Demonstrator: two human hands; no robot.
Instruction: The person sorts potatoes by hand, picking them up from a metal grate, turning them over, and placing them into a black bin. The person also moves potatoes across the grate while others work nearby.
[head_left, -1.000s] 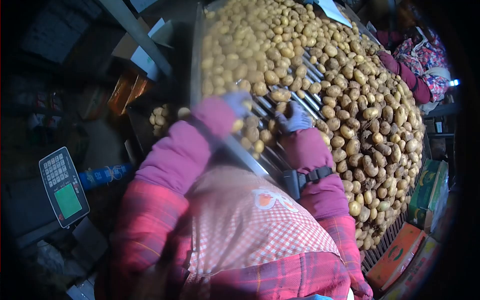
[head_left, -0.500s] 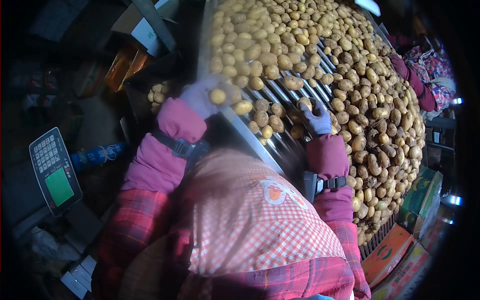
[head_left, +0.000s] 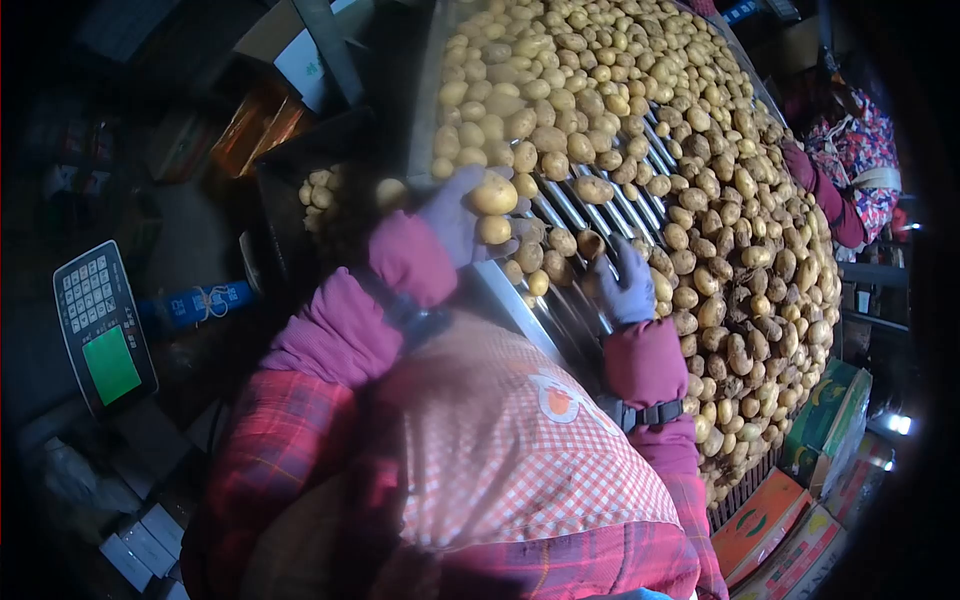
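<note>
My left hand [head_left: 455, 215], in a pale lilac glove, is at the metal edge of the sorting table. Two yellow potatoes lie against its fingers, a larger potato [head_left: 494, 193] and a smaller potato [head_left: 494, 231] below it; the fingers curl beside them. My right hand [head_left: 630, 285], gloved alike, is over the metal rollers [head_left: 565, 315] with thumb and fingers apart. A brownish potato [head_left: 591, 245] is by its fingertips; whether they touch cannot be seen. Several loose potatoes [head_left: 556, 267] rest on the rollers between the hands.
A large heap of potatoes [head_left: 740, 260] covers the table. Left of it a dark bin [head_left: 275, 200] holds potatoes, with a single potato [head_left: 390, 193] near it. A scale display [head_left: 105, 330] stands left. Cartons [head_left: 765, 520] stand lower right. Another person's sleeve [head_left: 835, 205] reaches in.
My left hand has moved right, and two potatoes now show against it. A potato appears to its left, towards the bin. My right hand has lowered, and its fingers no longer grip a potato.
</note>
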